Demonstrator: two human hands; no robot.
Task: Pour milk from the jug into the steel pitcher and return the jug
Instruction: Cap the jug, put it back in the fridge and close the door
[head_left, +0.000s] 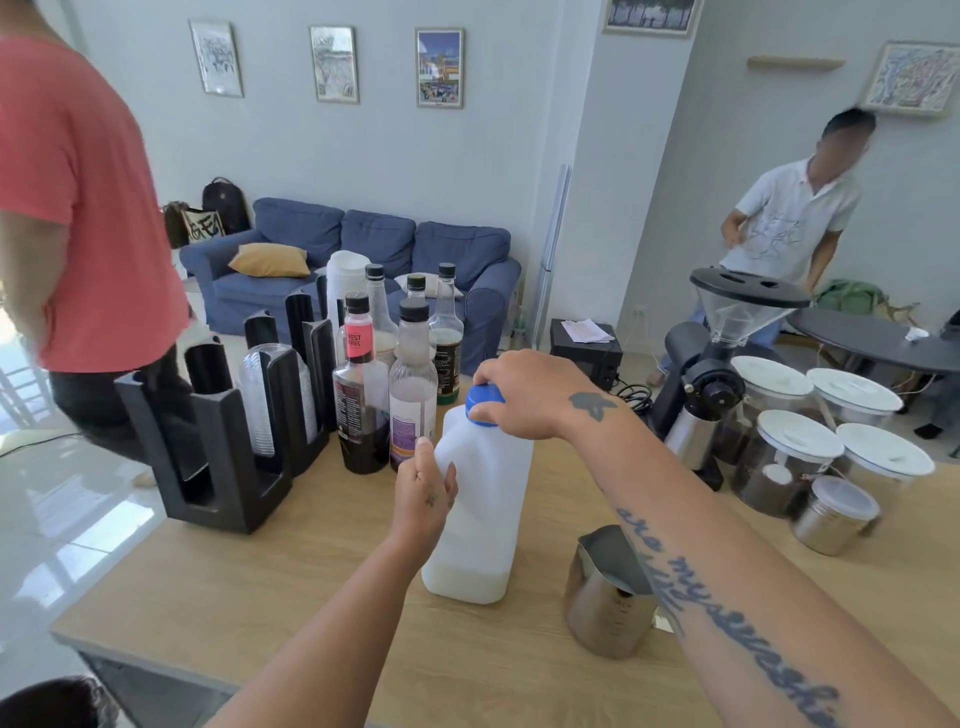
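Observation:
A translucent white plastic milk jug (485, 514) stands upright on the wooden table (270, 587), with a shallow layer of milk at its bottom. My left hand (423, 493) grips the jug's left side at the handle. My right hand (524, 392) is closed over the blue cap (483, 402) on the jug's neck. The steel pitcher (605, 597) stands on the table just right of the jug, partly hidden under my right forearm, with some milk visible inside.
Several syrup bottles (387, 384) stand right behind the jug. A black cup-and-lid holder (228, 431) sits at the left. A coffee grinder (722, 364), lidded jars (789, 457) and a steel canister (834, 514) are at the right. Two people stand beyond the table.

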